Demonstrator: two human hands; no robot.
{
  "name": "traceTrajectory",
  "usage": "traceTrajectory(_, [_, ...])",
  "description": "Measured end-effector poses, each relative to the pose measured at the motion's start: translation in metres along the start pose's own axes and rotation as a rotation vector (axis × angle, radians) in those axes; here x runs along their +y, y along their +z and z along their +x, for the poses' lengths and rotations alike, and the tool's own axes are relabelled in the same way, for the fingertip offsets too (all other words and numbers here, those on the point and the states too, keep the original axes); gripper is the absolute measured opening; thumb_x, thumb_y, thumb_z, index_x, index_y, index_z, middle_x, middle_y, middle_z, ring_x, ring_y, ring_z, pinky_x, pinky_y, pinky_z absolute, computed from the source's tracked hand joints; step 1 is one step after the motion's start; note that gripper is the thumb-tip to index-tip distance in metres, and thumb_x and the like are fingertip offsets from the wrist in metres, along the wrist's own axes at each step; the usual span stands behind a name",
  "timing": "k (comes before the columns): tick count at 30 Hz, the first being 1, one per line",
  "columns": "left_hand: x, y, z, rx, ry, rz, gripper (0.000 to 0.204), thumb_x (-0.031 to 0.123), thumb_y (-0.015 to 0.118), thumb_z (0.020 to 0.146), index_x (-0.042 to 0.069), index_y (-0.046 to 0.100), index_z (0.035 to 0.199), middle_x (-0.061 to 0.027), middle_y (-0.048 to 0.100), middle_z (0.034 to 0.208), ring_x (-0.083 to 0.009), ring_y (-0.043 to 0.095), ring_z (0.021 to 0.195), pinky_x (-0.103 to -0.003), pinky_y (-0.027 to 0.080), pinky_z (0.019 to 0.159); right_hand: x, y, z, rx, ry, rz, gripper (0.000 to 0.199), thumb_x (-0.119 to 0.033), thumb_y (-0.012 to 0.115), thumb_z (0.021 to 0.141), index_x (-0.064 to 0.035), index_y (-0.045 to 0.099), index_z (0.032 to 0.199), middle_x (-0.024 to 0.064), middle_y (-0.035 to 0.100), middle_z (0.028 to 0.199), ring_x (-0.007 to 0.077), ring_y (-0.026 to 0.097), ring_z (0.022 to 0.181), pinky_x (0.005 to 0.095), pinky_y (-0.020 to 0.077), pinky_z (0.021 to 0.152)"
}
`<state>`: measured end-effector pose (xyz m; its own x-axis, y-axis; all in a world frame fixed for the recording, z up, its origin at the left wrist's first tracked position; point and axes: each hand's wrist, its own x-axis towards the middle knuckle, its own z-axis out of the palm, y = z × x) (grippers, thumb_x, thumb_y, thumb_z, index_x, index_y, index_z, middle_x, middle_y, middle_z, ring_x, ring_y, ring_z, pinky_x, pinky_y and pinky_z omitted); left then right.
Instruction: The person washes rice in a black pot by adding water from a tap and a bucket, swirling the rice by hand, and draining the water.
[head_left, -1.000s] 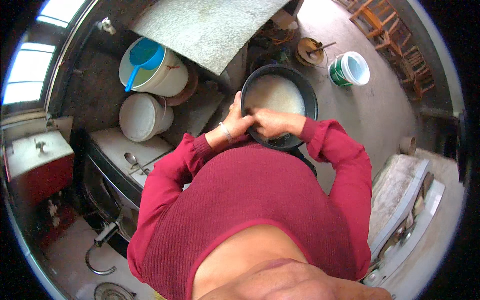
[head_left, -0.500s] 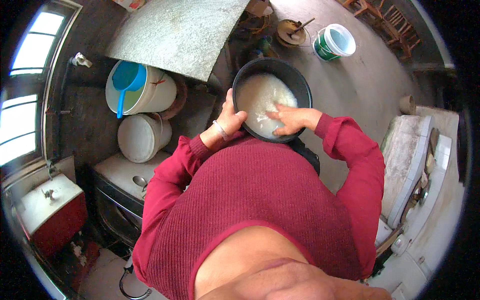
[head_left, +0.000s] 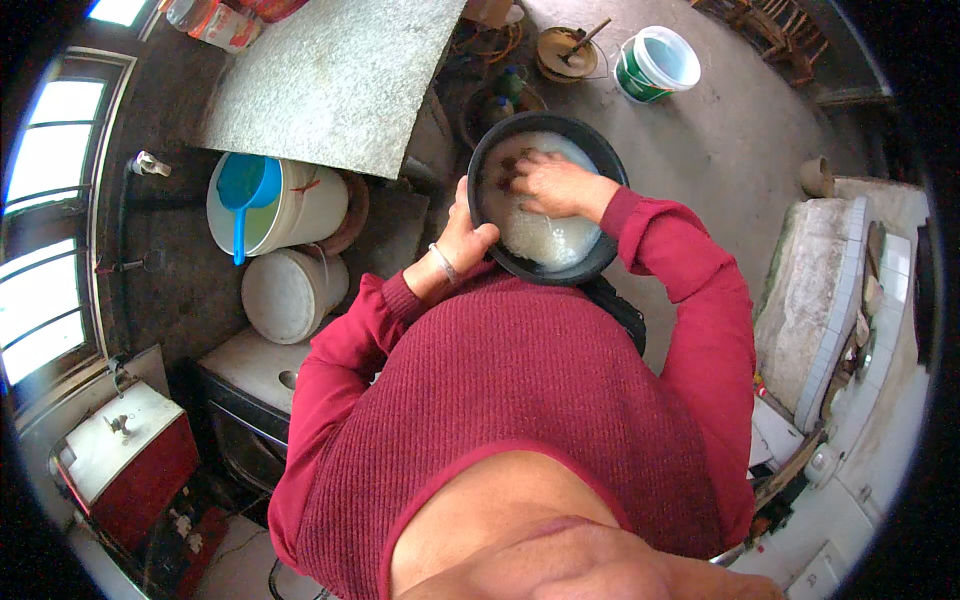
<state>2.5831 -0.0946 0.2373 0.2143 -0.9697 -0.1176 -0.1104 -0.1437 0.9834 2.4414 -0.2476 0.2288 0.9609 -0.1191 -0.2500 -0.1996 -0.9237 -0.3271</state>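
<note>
The left hand [head_left: 466, 240] grips a black basin [head_left: 597, 150] by its rim, just in front of the torso [head_left: 510, 380]; the right hand [head_left: 562, 188], fingers loosely spread, dips into cloudy liquid [head_left: 575, 240] with, seemingly, rice [head_left: 532, 236].

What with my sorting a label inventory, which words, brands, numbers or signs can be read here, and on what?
None can be read.
Green-and-white bucket: any print is too small and blurred to read.
Red-labelled container, upper left: any print is too small to read.
Black basin: no lettering visible.
</note>
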Motion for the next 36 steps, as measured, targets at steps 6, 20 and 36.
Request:
traceTrajectory(6, [0.005,0.025,0.023,0.002,-0.01,-0.028,0.062,-0.001,0.051,0.064,0.002,0.031,0.123,-0.0165,0.055,0.101,-0.0254,0.053,0.094,-0.033,0.043,0.082,0.034,0.02,-0.054,-0.153,0.107,0.14,0.064,-0.031,0.061,0.074,-0.0122,0.038,0.131,0.0245,0.034,0.132,0.042,0.043,0.112,0.0465,0.0368,0.095])
traceTrajectory(20, [0.009,0.107,0.08,-0.182,-0.061,0.026,0.082,-0.005,0.047,0.068,0.008,0.011,0.14,-0.0084,0.035,0.131,-0.0196,0.036,0.115,-0.027,0.034,0.095,0.088,0.036,-0.054,-0.073,-0.153,0.325,0.027,-0.01,0.052,0.072,-0.0013,0.059,0.097,0.0181,0.059,0.1,0.0364,0.054,0.091,0.0401,0.0428,0.084])
traceTrajectory(36, [0.016,0.199,0.094,-0.007,-0.074,-0.053,0.071,0.0,0.051,0.065,0.005,0.026,0.131,-0.0163,0.051,0.111,-0.0246,0.048,0.104,-0.032,0.039,0.088,0.134,0.017,-0.199,-0.373,0.023,0.499,0.063,-0.029,0.057,0.078,-0.007,0.034,0.132,0.0334,0.035,0.125,0.0439,0.038,0.117,0.0417,0.0319,0.099])
